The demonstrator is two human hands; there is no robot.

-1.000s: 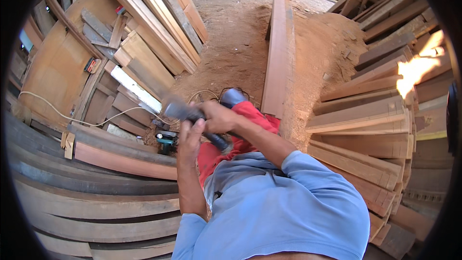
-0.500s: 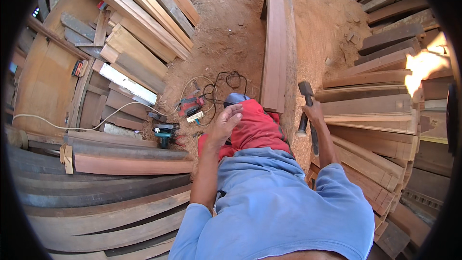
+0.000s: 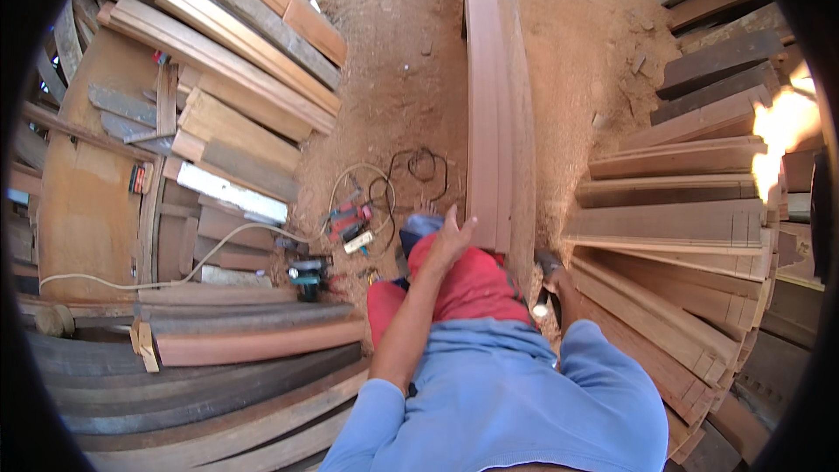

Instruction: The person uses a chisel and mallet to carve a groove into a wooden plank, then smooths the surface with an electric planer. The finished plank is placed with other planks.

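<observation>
My left hand is open over my red-clad knee, its thumb and fingers apart, close to the near end of a long reddish-brown board. I cannot tell whether its fingertips touch the board. My right hand is closed low beside my right thigh. It grips a hammer, whose dark head points forward. A second dark tool with a pale round end is also in that hand; its kind is unclear. The board lies lengthwise on a thicker timber beam.
To the left are a red power tool, a teal power tool, tangled black cable and a pale cord. Stacked planks line the left; more boards fan out at the right. Sawdust covers the ground.
My left hand has moved right, toward the board's near end. My right hand has dropped lower and closer to my thigh with the hammer and the other tool. The view has shifted slightly.
</observation>
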